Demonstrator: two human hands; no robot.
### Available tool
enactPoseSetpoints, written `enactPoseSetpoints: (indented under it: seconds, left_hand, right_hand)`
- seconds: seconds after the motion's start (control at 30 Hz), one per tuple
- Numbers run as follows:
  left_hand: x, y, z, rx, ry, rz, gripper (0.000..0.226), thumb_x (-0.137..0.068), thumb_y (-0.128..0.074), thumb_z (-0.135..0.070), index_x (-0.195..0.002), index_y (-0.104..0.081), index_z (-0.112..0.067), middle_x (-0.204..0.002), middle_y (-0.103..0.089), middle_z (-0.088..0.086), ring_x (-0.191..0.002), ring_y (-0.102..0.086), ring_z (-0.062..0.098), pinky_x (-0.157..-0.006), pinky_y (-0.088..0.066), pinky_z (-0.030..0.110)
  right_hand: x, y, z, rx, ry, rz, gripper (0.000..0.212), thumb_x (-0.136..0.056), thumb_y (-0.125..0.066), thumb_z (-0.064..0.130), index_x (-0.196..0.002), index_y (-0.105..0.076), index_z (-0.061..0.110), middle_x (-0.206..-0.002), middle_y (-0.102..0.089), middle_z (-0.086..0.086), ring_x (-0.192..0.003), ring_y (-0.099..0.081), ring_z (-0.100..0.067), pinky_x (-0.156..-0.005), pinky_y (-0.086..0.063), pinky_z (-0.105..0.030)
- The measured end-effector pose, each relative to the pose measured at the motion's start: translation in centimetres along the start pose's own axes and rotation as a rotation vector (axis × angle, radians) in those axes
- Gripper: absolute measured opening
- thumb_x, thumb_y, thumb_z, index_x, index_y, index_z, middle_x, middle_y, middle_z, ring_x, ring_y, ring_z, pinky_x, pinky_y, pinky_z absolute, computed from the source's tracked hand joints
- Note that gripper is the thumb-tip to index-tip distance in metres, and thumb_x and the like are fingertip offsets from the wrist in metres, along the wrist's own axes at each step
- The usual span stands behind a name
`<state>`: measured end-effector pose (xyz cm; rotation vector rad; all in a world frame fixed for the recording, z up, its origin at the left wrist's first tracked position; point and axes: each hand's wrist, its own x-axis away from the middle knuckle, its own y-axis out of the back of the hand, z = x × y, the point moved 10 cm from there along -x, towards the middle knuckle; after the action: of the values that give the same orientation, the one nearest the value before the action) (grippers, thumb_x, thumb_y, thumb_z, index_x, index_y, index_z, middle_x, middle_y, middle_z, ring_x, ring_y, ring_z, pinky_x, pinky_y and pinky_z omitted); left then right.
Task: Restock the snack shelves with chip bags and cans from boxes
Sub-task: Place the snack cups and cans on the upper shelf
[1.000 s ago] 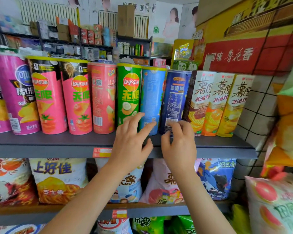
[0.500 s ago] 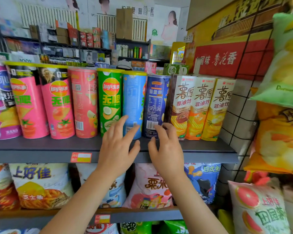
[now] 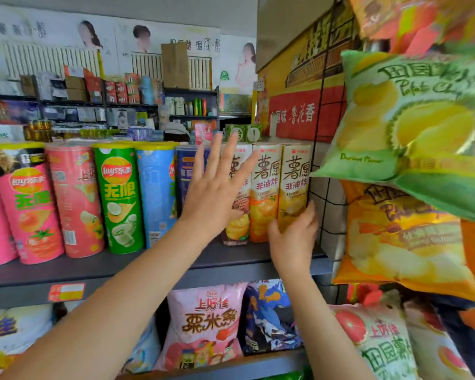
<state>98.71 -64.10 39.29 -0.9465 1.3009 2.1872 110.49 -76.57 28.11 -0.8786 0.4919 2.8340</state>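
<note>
A row of tall chip cans stands on the grey top shelf: pink cans, a green can, a light blue can and a dark blue can. Right of them stand three slim chip boxes. My left hand is flat with spread fingers, in front of the dark blue can and the brown box. My right hand wraps the lower part of the rightmost yellow box, thumb on its left side, fingers on its right. The orange box stands between them.
A black wire grid closes the shelf's right end. Chip bags hang on it: a green durian bag above an orange bag. The lower shelf holds a pink bag and a blue bag. More store shelving stands behind.
Both hands left the shelf edge by the blue cans and moved right. The left hand rose and spread flat; the right hand closed round the rightmost box. The view swung right.
</note>
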Motion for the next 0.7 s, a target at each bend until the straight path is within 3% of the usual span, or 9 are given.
enactPoseSetpoints:
  seconds: [0.1,0.2,0.4,0.57,0.7]
  left_hand:
    - [-1.0,-1.2,-1.1,-0.133,-0.031,0.097,0.137,-0.067,-0.075,-0.069,-0.154,0.024,-0.03,-0.159,0.03,0.021,-0.147,0.024,0.044,-0.118,0.009,0.063]
    - [-1.3,-1.8,-1.6,-0.146,-0.028,0.141,0.135,-0.067,-0.074,-0.069,-0.154,0.022,-0.031,-0.157,0.034,0.021,-0.146,0.025,0.046,-0.117,0.007,0.062]
    - [-1.7,-1.7,-1.6,-0.146,0.013,0.147,0.136,-0.064,-0.077,-0.069,-0.155,0.016,-0.031,-0.159,0.028,0.024,-0.148,0.02,0.046,-0.12,-0.003,0.059]
    - [-1.8,-1.9,-1.6,-0.155,0.012,0.149,0.135,-0.063,-0.077,-0.07,-0.156,0.012,-0.03,-0.162,0.003,0.025,-0.151,0.001,0.043,-0.12,-0.012,0.056]
    - [-2.0,-2.3,-1.5,-0.129,0.019,0.185,0.14,-0.059,-0.08,-0.071,-0.156,0.013,-0.032,-0.162,0.014,0.025,-0.151,0.011,0.044,-0.12,-0.008,0.057]
  right_hand:
    - [-0.8,0.2,-0.8,0.026,-0.056,0.03,0.081,-0.096,-0.059,0.022,-0.157,-0.007,0.011,-0.156,-0.027,-0.021,-0.14,-0.032,-0.04,-0.108,-0.037,-0.049]
    - [-1.1,0.2,-1.2,0.082,-0.066,0.045,0.073,-0.099,-0.055,0.021,-0.157,-0.011,0.012,-0.155,-0.03,-0.017,-0.14,-0.034,-0.036,-0.103,-0.04,-0.047]
    - [-1.4,-0.1,-1.4,0.136,-0.039,0.052,0.066,-0.098,-0.055,0.016,-0.154,-0.019,0.011,-0.144,-0.039,-0.018,-0.134,-0.04,-0.037,-0.097,-0.044,-0.049]
    - [-1.4,-0.2,-1.4,0.162,-0.024,0.052,0.066,-0.097,-0.058,0.018,-0.152,-0.021,0.01,-0.14,-0.042,-0.018,-0.129,-0.044,-0.037,-0.094,-0.047,-0.049]
    - [-1.3,-0.1,-1.6,0.162,-0.027,0.058,0.068,-0.097,-0.059,0.018,-0.152,-0.021,0.011,-0.141,-0.042,-0.018,-0.13,-0.045,-0.036,-0.094,-0.049,-0.049]
